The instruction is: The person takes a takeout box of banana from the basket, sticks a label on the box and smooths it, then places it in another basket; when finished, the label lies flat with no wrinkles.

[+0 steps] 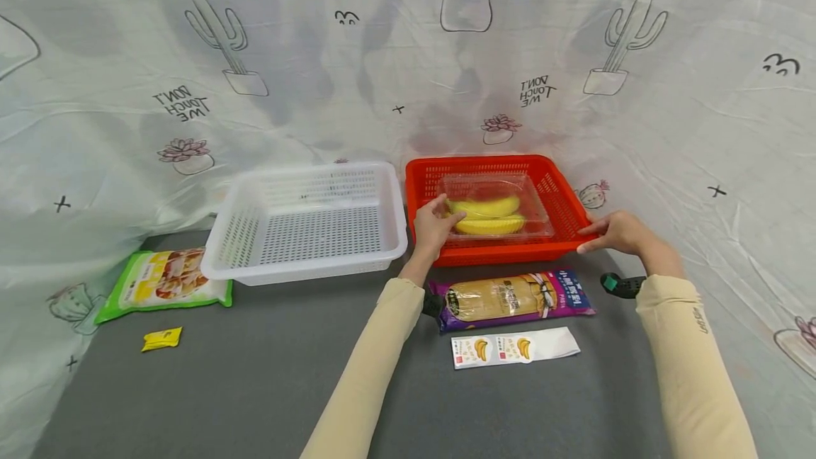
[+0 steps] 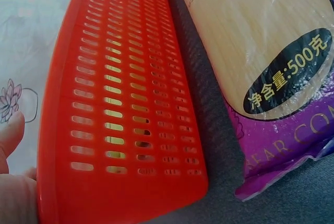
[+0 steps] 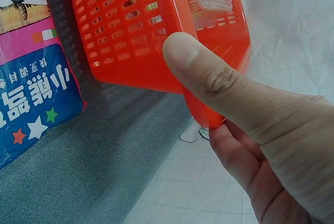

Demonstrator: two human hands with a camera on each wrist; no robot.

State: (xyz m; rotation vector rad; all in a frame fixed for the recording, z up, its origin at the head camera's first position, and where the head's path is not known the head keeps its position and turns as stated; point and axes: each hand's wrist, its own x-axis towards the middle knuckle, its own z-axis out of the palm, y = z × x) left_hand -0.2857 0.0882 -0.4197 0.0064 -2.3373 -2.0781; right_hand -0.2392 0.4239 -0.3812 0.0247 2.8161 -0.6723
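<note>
In the head view, a red plastic basket [image 1: 503, 255] holds a clear plastic box [image 1: 538, 222] with yellow bananas [image 1: 487, 225] inside. My left hand [image 1: 435, 229] is over the basket's left side, thumb and finger spread at the box's left edge; whether they touch it is unclear. Only its thumb [image 2: 11, 138] and part of the hand show beyond the red wall in the left wrist view. At the front right corner, my right hand [image 1: 615, 232] pinches the basket rim, with its thumb [image 3: 188, 57] on top and fingers beneath.
Left of the red basket stands a white basket [image 1: 319, 271]. A purple noodle pack [image 1: 503, 299] and a strip of banana labels [image 1: 519, 347] lie in front. Farther left are a green-edged food bag [image 1: 168, 278] and a small yellow packet [image 1: 162, 338]. A patterned cloth [image 1: 357, 69] hangs behind.
</note>
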